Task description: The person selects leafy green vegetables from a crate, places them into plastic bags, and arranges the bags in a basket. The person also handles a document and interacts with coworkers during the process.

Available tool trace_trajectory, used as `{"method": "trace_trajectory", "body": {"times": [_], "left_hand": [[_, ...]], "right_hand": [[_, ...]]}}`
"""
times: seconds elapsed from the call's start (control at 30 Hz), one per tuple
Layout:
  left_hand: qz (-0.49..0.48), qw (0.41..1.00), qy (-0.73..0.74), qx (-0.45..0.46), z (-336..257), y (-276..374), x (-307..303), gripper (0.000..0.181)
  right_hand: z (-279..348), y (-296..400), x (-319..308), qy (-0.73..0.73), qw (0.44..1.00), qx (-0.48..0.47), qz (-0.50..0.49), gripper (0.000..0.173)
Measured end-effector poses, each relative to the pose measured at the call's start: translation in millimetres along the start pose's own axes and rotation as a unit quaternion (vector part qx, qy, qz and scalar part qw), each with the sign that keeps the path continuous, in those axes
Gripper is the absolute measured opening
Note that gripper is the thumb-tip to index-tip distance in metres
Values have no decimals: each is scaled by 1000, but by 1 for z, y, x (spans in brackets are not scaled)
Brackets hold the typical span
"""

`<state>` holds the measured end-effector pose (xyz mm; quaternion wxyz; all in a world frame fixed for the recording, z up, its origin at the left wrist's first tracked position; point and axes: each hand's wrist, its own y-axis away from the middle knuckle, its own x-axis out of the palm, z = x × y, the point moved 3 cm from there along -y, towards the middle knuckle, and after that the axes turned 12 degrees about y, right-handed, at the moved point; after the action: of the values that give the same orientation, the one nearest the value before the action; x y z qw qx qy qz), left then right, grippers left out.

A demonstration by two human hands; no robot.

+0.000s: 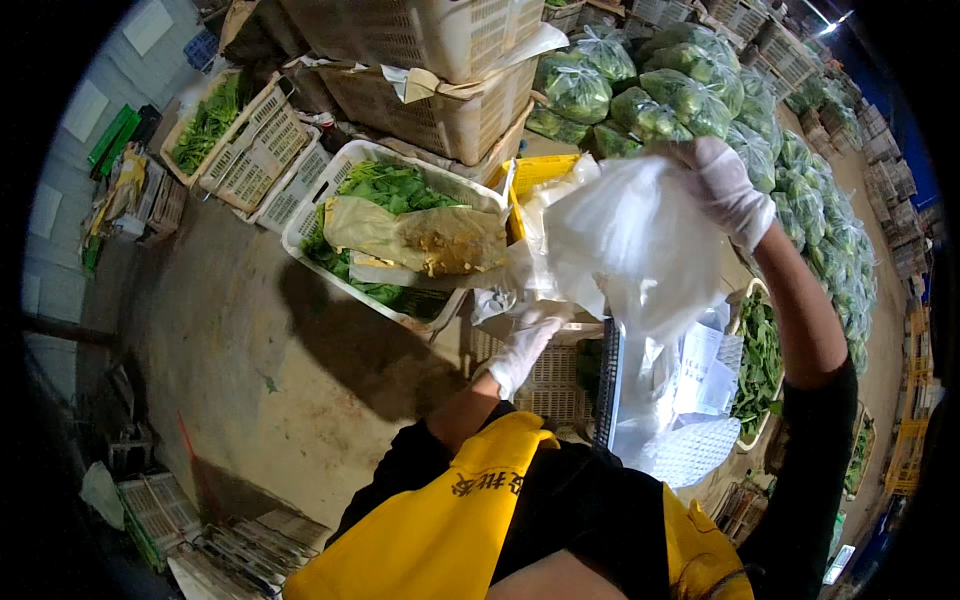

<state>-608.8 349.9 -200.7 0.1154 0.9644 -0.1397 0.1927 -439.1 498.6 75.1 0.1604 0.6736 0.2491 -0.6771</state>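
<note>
My right hand [720,184], in a white glove, is raised and grips the top of a clear plastic bag [637,240] that hangs loosely from it. Lower and to the left, my left hand [525,349], also gloved, is near the lower edge of some plastic film; whether its fingers hold anything is unclear. Beneath the hanging bag lies a heap of clear plastic sheets and papers [694,367] by a dark blue crate's edge [611,382]. Left of the bag stand a yellow crate [544,171] and a white crate [300,225] of leafy greens [390,187], partly covered by a stained film sheet [420,240].
Tall stacked beige crates [450,112] stand ahead. Many clear bags of green vegetables [690,97] are piled at the front right. A crate of greens [757,360] is at the right, another [210,127] at the far left. Flattened crates [247,555] lie lower left.
</note>
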Motion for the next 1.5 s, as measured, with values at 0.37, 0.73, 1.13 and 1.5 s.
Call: {"method": "trace_trajectory", "body": {"times": [0.37, 0.73, 1.13, 1.5], "left_hand": [[-348, 919, 111, 147, -52, 2, -203, 21], [-290, 906, -306, 49, -17, -25, -255, 42], [-118, 945, -261, -158, 161, -106, -292, 53], [-281, 879, -373, 97, 85, -44, -123, 61]], "right_hand": [[65, -94, 138, -544, 707, 147, -427, 20], [171, -21, 488, -603, 708, 350, -112, 23], [130, 68, 412, -436, 818, 335, -168, 54], [-45, 326, 431, -182, 632, 751, 63, 30]]}}
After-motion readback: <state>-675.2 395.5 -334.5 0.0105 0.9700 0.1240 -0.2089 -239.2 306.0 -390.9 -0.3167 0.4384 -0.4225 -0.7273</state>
